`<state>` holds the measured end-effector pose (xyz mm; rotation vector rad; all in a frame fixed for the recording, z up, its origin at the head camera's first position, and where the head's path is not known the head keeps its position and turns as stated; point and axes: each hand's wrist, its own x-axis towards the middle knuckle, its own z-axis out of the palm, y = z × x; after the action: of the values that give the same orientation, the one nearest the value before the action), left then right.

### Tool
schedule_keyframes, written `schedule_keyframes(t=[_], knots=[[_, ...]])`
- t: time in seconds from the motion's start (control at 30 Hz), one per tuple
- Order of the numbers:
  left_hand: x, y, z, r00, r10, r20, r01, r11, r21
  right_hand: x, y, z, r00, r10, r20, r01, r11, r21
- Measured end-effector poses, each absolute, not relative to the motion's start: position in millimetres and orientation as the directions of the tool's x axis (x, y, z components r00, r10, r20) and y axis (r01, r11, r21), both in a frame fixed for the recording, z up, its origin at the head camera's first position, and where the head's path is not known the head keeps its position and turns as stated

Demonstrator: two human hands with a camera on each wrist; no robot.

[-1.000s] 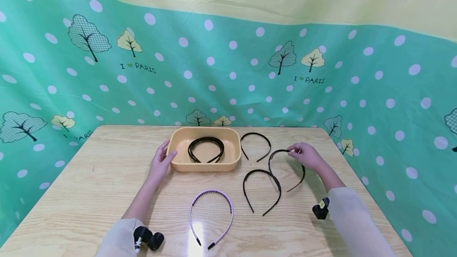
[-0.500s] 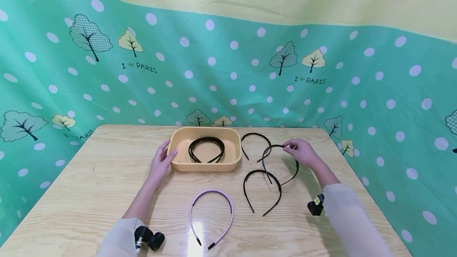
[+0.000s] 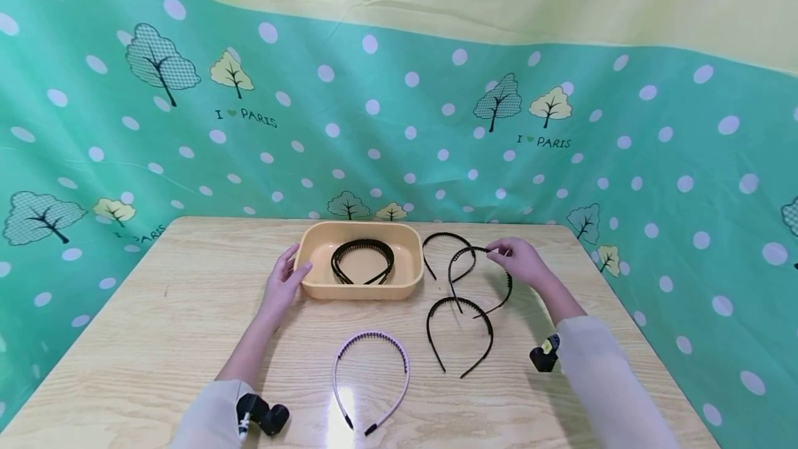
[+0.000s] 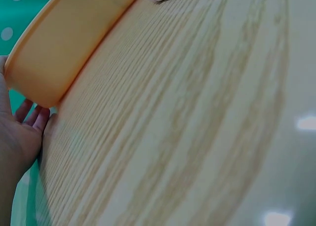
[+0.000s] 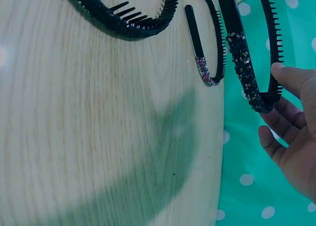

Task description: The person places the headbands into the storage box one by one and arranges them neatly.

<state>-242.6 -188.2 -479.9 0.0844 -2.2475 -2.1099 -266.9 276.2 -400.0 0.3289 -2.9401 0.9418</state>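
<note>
My left hand (image 3: 280,286) grips the left end of a pale orange plastic box (image 3: 355,292), its thumb over the rim and the fingers along the outside. Inside the box lie black toothed headbands (image 3: 361,244), overlapping each other. To the right, my right hand (image 3: 517,262) pinches a black headband (image 5: 242,63) by its top, between thumb and fingers; dark sparkling stones cover its curve. The band hangs tilted above the table, its ends pointing down towards the person. In the head view it overlaps another black headband (image 3: 447,234) lying beside the box.
Nearer the person, one more black headband (image 3: 458,298) lies on the wooden table (image 3: 187,338). A lilac headband (image 3: 374,333) with dark tips lies in front of the box. Behind the table hangs a green dotted cloth (image 3: 374,158).
My right hand has carried its black headband leftward and slightly away from the person, closer to the box. My left hand stays in place on the box.
</note>
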Motion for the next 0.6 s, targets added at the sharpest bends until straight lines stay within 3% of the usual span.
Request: schedule_keyframes(t=[0.6], knots=[[-242.7,-189.0,-479.2,-0.997,-0.073,0.011,0.006,0.060,0.998,-275.5,256.0,-393.6,-0.980,-0.174,0.100,-0.198,0.751,-0.630]])
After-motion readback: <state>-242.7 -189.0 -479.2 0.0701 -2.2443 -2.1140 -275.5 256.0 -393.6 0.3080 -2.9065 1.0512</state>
